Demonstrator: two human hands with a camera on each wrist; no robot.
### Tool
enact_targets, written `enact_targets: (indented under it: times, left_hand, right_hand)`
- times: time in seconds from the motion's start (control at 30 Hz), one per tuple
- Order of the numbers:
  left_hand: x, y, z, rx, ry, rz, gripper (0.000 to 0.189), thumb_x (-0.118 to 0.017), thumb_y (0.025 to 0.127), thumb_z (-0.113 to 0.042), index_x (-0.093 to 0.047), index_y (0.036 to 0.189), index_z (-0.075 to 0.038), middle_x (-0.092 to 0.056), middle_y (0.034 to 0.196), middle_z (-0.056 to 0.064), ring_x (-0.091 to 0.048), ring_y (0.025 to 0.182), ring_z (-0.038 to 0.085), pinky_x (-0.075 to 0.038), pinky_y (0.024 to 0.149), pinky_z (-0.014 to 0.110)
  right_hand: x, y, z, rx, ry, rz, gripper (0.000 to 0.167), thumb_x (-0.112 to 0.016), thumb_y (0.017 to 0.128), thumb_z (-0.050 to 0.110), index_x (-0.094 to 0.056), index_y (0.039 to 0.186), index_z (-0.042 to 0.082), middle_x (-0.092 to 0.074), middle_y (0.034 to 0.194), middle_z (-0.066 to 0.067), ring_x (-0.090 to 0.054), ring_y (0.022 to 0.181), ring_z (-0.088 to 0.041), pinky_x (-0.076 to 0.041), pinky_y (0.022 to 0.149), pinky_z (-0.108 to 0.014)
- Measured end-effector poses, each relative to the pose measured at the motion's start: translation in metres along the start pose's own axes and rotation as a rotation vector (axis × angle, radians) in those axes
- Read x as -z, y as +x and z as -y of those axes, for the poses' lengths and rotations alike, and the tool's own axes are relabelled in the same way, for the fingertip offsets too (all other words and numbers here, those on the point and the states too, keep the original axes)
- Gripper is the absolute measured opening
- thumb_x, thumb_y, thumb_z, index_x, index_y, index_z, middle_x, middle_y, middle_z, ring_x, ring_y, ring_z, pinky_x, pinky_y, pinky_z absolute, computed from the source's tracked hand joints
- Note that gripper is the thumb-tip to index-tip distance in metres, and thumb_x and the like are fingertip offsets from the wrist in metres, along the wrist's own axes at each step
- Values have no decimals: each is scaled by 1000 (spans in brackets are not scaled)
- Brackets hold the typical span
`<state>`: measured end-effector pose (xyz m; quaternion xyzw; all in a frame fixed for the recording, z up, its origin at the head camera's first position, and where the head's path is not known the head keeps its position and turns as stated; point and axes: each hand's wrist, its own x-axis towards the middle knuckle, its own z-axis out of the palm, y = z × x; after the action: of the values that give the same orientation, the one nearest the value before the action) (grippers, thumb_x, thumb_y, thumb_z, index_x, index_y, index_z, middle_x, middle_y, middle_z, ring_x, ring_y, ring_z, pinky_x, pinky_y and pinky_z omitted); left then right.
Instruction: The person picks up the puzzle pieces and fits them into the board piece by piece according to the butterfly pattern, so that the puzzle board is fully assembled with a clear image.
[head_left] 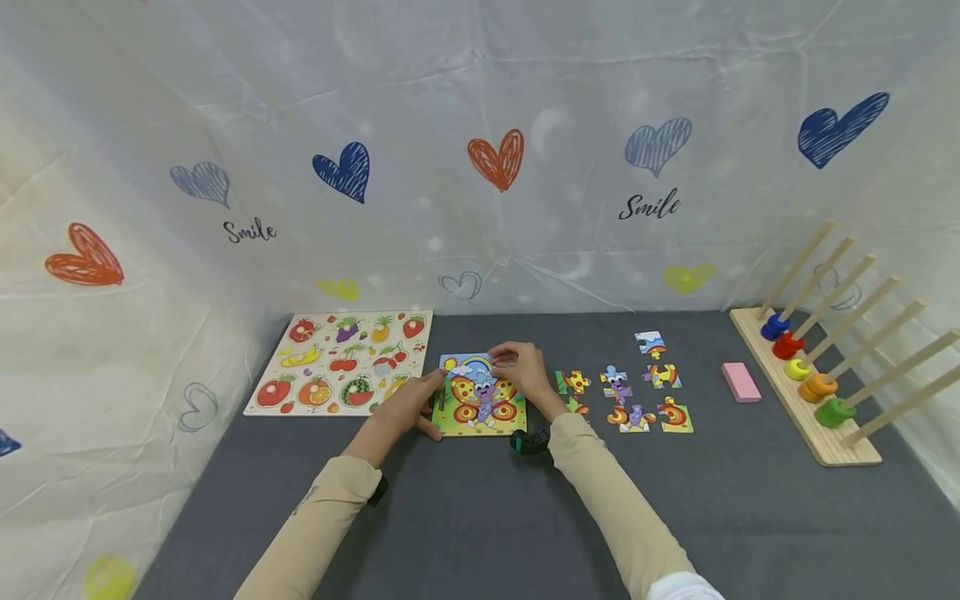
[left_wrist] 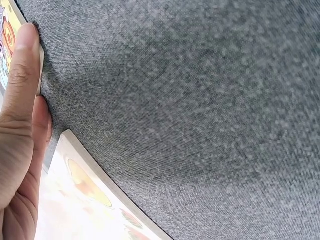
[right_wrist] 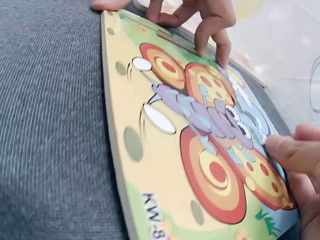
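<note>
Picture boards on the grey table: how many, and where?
2: the fruit board on the left, and the butterfly board just right of it.

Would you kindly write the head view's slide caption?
Left hand and right hand touch a butterfly board near puzzle pieces.

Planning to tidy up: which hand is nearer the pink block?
Right. The right hand is at the upper right of the butterfly board, with puzzle pieces between it and the pink block; the left hand is farther, at the board's left edge.
</note>
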<state>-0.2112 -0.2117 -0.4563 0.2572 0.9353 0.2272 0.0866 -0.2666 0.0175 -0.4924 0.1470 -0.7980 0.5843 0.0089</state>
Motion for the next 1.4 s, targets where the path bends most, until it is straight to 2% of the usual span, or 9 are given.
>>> enact_targets:
  times: [0.1, 0.23, 0.37, 0.5, 0.73, 0.87, 1.13, 1.27, 1.4]
  left_hand:
    - [1, 1, -1, 0, 0, 5, 58, -88, 62, -17, -46, 100, -5, -59, 107, 18, -54, 77, 21, -49, 70, 32]
    - [2, 2, 0, -15, 35, 7, 57, -88, 63, -19, -47, 100, -6, -58, 118, 21, -58, 82, 23, -52, 72, 33]
    - [1, 1, 1, -31, 36, 1, 59, -89, 62, -18, -46, 100, -5, -60, 106, 19, -57, 79, 23, -51, 69, 32]
    - [-1, 0, 1, -46, 24, 0, 59, -89, 61, -16, -46, 100, -4, -59, 95, 15, -55, 75, 22, -50, 67, 31]
    - [-4, 1, -1, -23, 36, 9, 64, -90, 61, -17, -47, 107, -3, -60, 97, 15, -53, 73, 19, -49, 67, 31]
    - [-2, 0, -1, -14, 58, 14, 65, -90, 61, -19, -48, 109, -4, -61, 103, 17, -55, 74, 19, -50, 68, 31]
    - [2, -2, -2, -28, 74, 25, 63, -89, 62, -20, -48, 106, -3, -60, 97, 16, -56, 70, 19, -49, 65, 28]
    - [2, -1, -5, 10, 65, 34, 62, -89, 62, -20, -47, 105, -4, -59, 95, 15, -56, 73, 20, -50, 67, 31]
    - [3, 1, -7, 54, 37, 51, 60, -89, 62, -17, -45, 101, -6, -56, 92, 13, -57, 77, 22, -50, 70, 33]
  right_hand:
    - [1, 1, 0, 1, -21, 1, 20, -75, 79, -4, -71, 99, -4, -70, 94, -16, -68, 87, -26, -54, 73, -29]
    - [3, 2, 4, 6, -54, 33, 20, -74, 79, -5, -70, 100, -4, -70, 95, -16, -68, 88, -26, -54, 73, -31]
    - [4, 2, 6, -4, -57, 69, 21, -74, 80, -4, -70, 101, -3, -70, 97, -16, -67, 89, -27, -54, 75, -31]
    - [5, 0, 2, -4, 5, 73, 22, -73, 80, -6, -69, 102, -5, -69, 99, -19, -67, 91, -29, -54, 74, -30]
    - [14, -3, -6, 55, 141, 87, 22, -66, 86, -8, -65, 108, -12, -66, 104, -26, -65, 95, -35, -55, 72, -34]
    - [26, -2, -8, 54, 180, 79, 27, -66, 87, -5, -63, 112, -12, -65, 108, -25, -63, 101, -36, -53, 79, -34]
    - [56, -3, -19, 16, 212, 54, 31, -66, 86, -7, -60, 116, -14, -62, 113, -28, -61, 105, -37, -51, 86, -32]
    - [76, -5, -23, 16, 212, 36, 33, -68, 85, -6, -60, 116, -15, -62, 113, -30, -61, 104, -39, -52, 84, -30]
    - [98, -9, -26, -14, 161, 20, 33, -69, 85, -2, -61, 116, -12, -62, 114, -27, -61, 105, -37, -51, 84, -29]
